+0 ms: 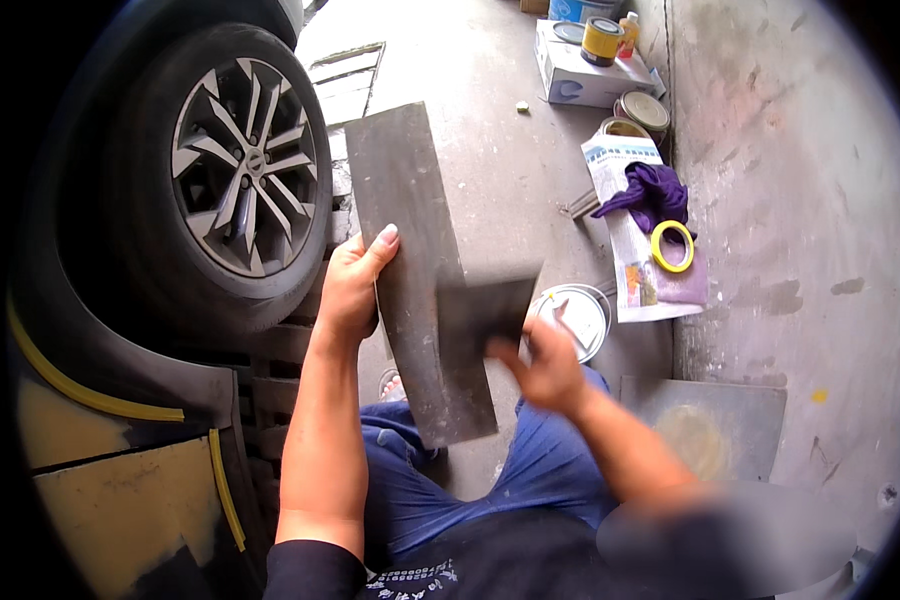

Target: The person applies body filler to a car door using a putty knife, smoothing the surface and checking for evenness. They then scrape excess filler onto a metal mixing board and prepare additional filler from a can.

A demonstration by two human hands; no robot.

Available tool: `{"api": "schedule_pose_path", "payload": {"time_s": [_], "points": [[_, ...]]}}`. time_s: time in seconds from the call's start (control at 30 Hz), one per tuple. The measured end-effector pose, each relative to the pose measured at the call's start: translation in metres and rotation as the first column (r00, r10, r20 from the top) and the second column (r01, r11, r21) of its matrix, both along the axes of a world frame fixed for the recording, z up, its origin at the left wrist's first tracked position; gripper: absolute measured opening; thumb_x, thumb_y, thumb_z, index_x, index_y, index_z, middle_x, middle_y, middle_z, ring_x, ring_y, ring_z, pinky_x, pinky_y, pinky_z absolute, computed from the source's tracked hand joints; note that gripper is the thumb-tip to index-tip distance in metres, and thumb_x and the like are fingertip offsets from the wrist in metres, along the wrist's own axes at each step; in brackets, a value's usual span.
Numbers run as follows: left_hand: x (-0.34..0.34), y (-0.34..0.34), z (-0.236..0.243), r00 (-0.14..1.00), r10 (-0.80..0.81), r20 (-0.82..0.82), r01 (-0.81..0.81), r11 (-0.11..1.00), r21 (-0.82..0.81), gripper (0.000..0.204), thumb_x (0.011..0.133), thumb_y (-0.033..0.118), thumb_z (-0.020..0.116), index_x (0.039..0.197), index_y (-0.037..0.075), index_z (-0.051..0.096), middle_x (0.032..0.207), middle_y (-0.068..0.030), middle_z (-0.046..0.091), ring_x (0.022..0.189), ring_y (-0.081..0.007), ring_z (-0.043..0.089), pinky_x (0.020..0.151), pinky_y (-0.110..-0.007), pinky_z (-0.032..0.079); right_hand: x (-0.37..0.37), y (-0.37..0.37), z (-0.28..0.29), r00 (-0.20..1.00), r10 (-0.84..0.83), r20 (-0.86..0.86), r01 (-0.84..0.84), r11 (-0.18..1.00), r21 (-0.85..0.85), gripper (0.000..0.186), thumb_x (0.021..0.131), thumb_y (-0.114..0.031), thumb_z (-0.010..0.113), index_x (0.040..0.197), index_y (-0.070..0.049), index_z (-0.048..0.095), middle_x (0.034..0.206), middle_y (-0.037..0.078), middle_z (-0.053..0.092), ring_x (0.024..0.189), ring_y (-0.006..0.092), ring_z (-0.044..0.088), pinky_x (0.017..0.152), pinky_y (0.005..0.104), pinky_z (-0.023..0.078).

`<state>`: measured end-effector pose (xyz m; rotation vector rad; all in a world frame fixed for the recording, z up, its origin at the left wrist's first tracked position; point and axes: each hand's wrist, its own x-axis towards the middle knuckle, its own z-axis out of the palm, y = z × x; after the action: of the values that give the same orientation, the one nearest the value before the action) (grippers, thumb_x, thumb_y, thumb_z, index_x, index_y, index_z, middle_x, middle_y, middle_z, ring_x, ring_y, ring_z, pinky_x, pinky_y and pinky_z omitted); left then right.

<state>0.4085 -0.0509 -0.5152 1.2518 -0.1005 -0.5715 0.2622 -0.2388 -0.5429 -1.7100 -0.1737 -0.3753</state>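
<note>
A long, grey, rectangular flat plate (400, 180) is in my left hand (350, 288), whose thumb presses on its face near the left edge while the fingers go behind it. My right hand (550, 368) grips a dark, broad, flat scraper blade (482, 312), smeared by motion. The blade overlaps the lower right part of the plate; whether the two touch I cannot tell. Thin, pale smears mark the plate's surface.
To the left stand a car wheel (255, 165) and a body panel with yellowish filler (130, 490) edged by yellow tape (225, 490). On the right are a white bucket (598, 335), newspaper (638, 290) with a purple cloth (655, 195) and tape roll (673, 247), and a metal sheet (755, 415). Cans stand farther off.
</note>
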Motion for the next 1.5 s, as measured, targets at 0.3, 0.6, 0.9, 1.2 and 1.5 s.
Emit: {"api": "schedule_pose_path", "payload": {"time_s": [0.3,0.6,0.9,1.2,1.5], "points": [[0.005,0.004,0.012,0.991,0.134,-0.014,-0.134,0.991,0.021,0.026,0.094,0.023,0.054,0.103,-0.001,0.059,0.087,-0.0094,0.066,0.068,-0.0159,0.065,0.06,-0.027,0.054,-0.031,0.004,-0.019,0.989,0.144,-0.022,-0.144,0.989,0.036,0.028,0.082,-0.006,0.067,0.107,-0.002,0.058,0.083,0.009,0.061,0.071,0.0158,0.057,0.065,0.0296,0.046],[0.022,0.031,0.008,0.989,0.133,-0.065,-0.138,0.987,-0.08,0.029,0.095,0.024,0.053,0.102,-0.004,0.058,0.089,-0.0128,0.067,0.071,-0.0205,0.067,0.064,-0.031,0.057,-0.083,0.005,-0.036,0.935,0.276,-0.224,-0.282,0.959,0.007,0.023,0.079,-0.003,0.066,0.101,-0.006,0.061,0.087,0.012,0.06,0.082,0.0256,0.061,0.072,0.0344,0.046],[0.023,0.034,0.011,0.985,0.172,-0.003,-0.172,0.985,-0.008,0.029,0.095,0.026,0.054,0.098,-0.003,0.06,0.084,-0.0116,0.067,0.067,-0.0187,0.066,0.061,-0.029,0.055,-0.069,-0.04,-0.009,0.904,0.088,-0.419,0.071,0.935,0.349,0.048,0.087,-0.002,0.055,0.134,-0.003,0.043,0.106,0.01,0.062,0.097,0.015,0.058,0.084,0.029,0.046],[0.011,0.025,0.016,0.992,0.089,0.083,-0.094,0.994,0.053,0.026,0.094,0.027,0.056,0.099,0.002,0.059,0.086,-0.0052,0.065,0.071,-0.0121,0.062,0.063,-0.025,0.051,-0.04,0.011,-0.001,0.816,0.323,-0.479,-0.307,0.945,0.115,0.021,0.086,-0.022,0.067,0.086,-0.001,0.062,0.072,0.007,0.06,0.068,0.0124,0.056,0.061,0.0289,0.045],[-0.012,0.006,0.019,0.973,-0.207,0.101,0.201,0.977,0.069,0.024,0.095,0.02,0.056,0.105,-0.001,0.061,0.092,-0.003,0.065,0.08,-0.009,0.059,0.073,-0.024,0.048,0.016,0.0,0.014,0.823,0.246,-0.512,-0.189,0.968,0.163,0.024,0.087,-0.023,0.066,0.083,0.0,0.062,0.068,0.002,0.058,0.065,0.0077,0.051,0.058,0.027,0.044]]}}
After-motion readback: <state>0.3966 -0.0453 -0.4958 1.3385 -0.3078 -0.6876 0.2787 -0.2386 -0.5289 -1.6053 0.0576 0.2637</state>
